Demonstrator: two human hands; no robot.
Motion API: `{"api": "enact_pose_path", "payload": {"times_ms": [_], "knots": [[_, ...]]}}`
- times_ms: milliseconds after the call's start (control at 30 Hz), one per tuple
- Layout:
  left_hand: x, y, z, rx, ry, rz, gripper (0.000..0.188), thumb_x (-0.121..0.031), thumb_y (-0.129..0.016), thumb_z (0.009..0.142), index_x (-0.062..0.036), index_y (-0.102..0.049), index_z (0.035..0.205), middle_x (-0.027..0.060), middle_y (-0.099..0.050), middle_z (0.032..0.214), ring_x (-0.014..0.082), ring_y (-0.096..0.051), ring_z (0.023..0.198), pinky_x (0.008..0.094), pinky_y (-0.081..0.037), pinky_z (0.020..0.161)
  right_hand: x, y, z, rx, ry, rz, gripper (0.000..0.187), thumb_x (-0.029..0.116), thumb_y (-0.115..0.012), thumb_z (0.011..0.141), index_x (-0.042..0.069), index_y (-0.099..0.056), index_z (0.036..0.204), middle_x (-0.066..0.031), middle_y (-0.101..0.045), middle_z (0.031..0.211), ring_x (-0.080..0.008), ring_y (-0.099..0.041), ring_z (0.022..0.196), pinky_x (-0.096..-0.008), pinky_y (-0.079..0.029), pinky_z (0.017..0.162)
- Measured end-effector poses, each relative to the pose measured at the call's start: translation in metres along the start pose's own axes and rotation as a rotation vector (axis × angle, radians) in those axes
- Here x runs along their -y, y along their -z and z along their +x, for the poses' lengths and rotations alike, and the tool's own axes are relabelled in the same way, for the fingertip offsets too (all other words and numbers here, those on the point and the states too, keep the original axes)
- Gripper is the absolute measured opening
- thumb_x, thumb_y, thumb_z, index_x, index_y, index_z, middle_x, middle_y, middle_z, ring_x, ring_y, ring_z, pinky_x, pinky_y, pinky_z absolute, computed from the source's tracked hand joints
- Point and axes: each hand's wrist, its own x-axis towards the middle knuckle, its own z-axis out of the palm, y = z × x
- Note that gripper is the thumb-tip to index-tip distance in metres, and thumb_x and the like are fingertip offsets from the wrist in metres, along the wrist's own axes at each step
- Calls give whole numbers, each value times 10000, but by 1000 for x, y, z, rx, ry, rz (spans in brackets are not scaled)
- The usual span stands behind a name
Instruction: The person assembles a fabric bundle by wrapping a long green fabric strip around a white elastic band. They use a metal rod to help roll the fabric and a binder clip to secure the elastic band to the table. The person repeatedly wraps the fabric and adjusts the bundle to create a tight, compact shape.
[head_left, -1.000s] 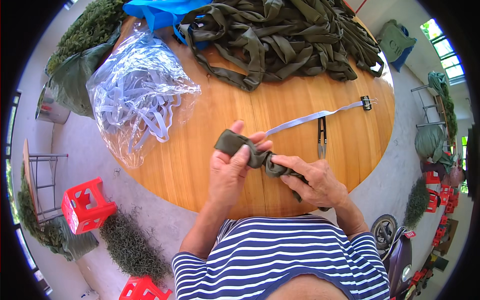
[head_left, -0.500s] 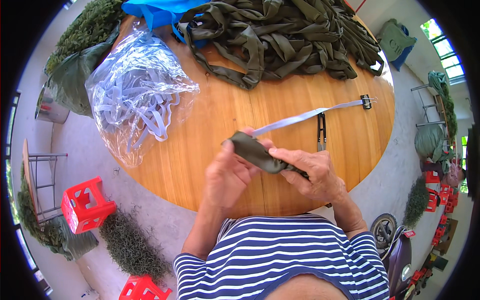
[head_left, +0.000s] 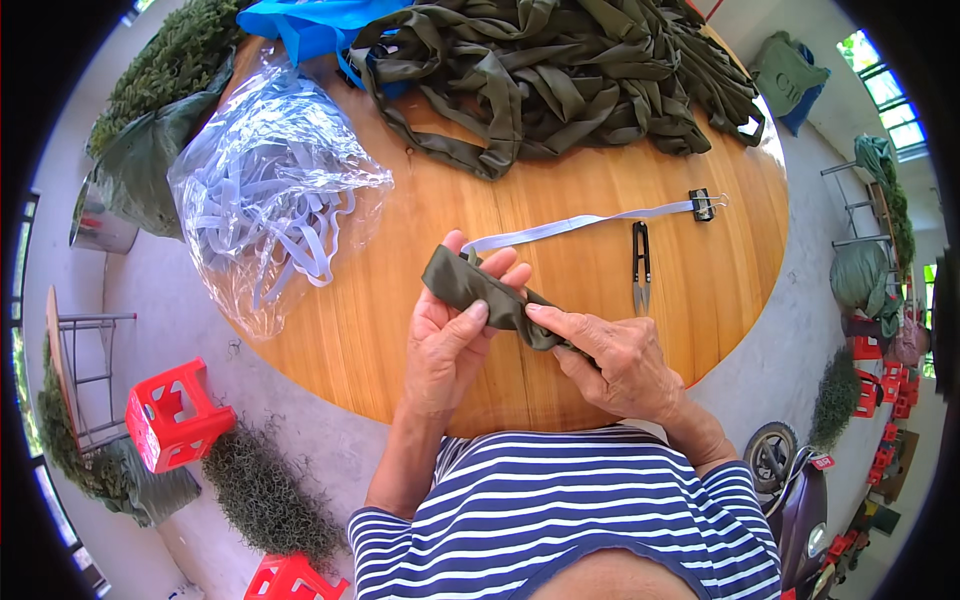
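Fabric strip — dark olive, glossy, creased | left hand pinching it | right hand likewise

Two sets of fingers here, both mine: left fingers, right fingers, and between them one olive fabric strip! One pale elastic band, one black binder clip at its end, one pair of snips. One clear bag, and the pale straps inside? Too tangled for me to number. One olive heap, its loops beating my count as well. One blue bundle, one desk under the lot. Down to my left I make it two red stools, one whole, one cut off at the edge; away to my right, several more red shapes, too small to tally. And one scooter, one wheel showing!
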Motion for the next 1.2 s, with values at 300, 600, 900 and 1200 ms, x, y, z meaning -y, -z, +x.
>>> {"api": "enact_pose_path", "payload": {"times_ms": [300,600,900,1200], "knots": [[18,-2,-3,-24,63,257,640,-26,-508,833,-68,-165,1373,147,-464,1244,193,-470,1128,346,-365,976,0,-22,14,-138,-74,202,499,51,-581,733,81,-439,1210,-111,-630,891,-262,-628,677,-319,-483,530],[-7,2,-3,17,264,-255,446,-275,-477,872,-15,-414,1229,181,-531,1147,283,-501,1097,388,-413,928,-9,4,2,15,111,12,492,-11,-595,649,92,-540,1126,-91,-631,778,-206,-604,568,-295,-453,477],[9,-2,0,-100,33,-14,427,2,-482,858,-9,-352,1265,157,-505,1187,263,-510,1093,363,-417,942,-2,1,-3,-4,3,-83,472,1,-590,660,116,-549,1116,-65,-610,691,-204,-587,519,-305,-429,450],[31,-5,-6,-104,36,112,442,-41,-505,851,-7,-363,1268,156,-506,1190,265,-485,1121,371,-395,958,-3,-21,6,-136,-67,102,484,49,-602,696,117,-495,1164,-88,-628,833,-236,-622,628,-308,-472,484]]}}
